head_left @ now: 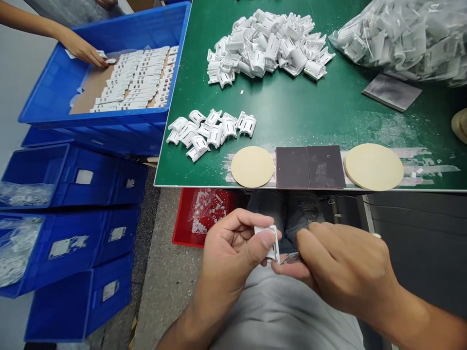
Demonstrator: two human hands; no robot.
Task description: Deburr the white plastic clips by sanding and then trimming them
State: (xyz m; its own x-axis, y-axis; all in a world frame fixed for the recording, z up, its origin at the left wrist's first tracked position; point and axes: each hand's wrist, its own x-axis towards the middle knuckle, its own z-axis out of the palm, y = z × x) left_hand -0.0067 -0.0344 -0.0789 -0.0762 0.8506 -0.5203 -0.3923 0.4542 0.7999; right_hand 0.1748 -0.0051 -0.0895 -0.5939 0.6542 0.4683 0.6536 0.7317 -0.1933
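My left hand [237,248] pinches a small white plastic part [270,243] between thumb and fingers, above my lap. The part is curved, with a slot along it. My right hand [343,262] is closed around a thin metal blade [290,258], its handle hidden in the fist. The blade's tip is at the lower edge of the part, and a right fingertip rests close by. On the green table [204,97], a small group of similar white parts [209,129] lies at the left, with a large pile [266,46] farther back.
Round cream pads [252,166] and dark square plates [310,166] line the table's front edge. A clear bag of parts [404,39] sits back right near a grey plate [392,92]. A red bin [178,223] holds scraps below. A co-worker's hand [83,48] reaches into a blue crate [127,116].
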